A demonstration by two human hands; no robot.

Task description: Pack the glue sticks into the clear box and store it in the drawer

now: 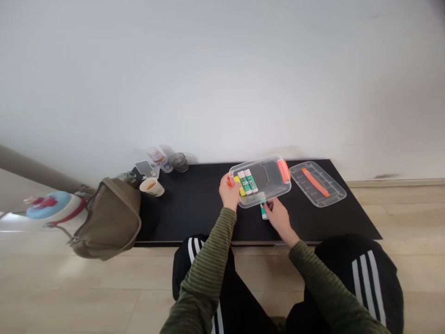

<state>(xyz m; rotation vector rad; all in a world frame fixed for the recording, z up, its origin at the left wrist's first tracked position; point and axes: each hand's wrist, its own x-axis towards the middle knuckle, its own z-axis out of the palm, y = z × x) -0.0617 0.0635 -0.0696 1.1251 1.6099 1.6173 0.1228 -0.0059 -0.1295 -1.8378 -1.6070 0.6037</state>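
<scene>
The person wears a long-sleeved olive-green top (205, 264) with what look like fine darker stripes, and black track trousers (361, 278) with three white side stripes.

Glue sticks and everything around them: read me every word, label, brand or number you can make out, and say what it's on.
Nothing is readable: the printed labels on the glue sticks in the clear plastic box and on the bottle by the wall are too small and blurred.
</scene>
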